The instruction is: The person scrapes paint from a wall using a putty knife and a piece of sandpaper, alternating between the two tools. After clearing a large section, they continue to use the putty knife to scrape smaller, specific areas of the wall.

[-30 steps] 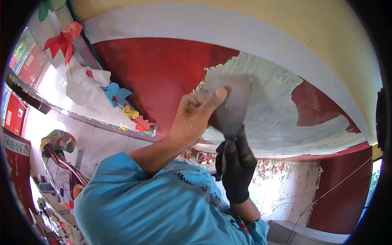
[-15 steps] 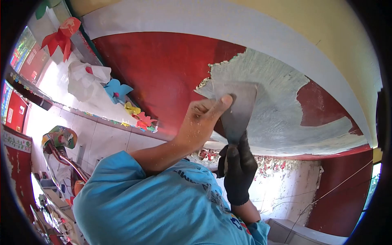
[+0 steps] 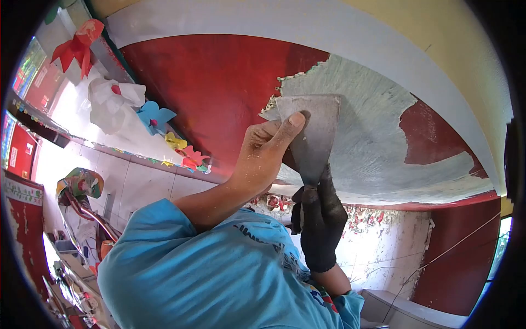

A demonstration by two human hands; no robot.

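A wide metal scraper [image 3: 316,136] lies flat against a red painted surface [image 3: 219,88], its blade edge at the border of a scraped grey patch [image 3: 372,142]. My left hand [image 3: 263,153], bare and dusted with flakes, presses its thumb and fingers on the blade. In a black glove, my right hand [image 3: 320,219] grips the scraper's handle just below the blade. A blue sleeve [image 3: 208,274] covers my arm and shoulder at the bottom.
A pale band [image 3: 350,38] and a yellow area [image 3: 438,38] border the red paint. Paper flowers [image 3: 156,118] and a red bow [image 3: 76,49] hang at left. Red paint flakes [image 3: 372,219] lie on the white tiles by a thin cable [image 3: 438,257].
The scraper and both hands have slid a little upward along the edge of the red paint. The view has shifted slightly too.
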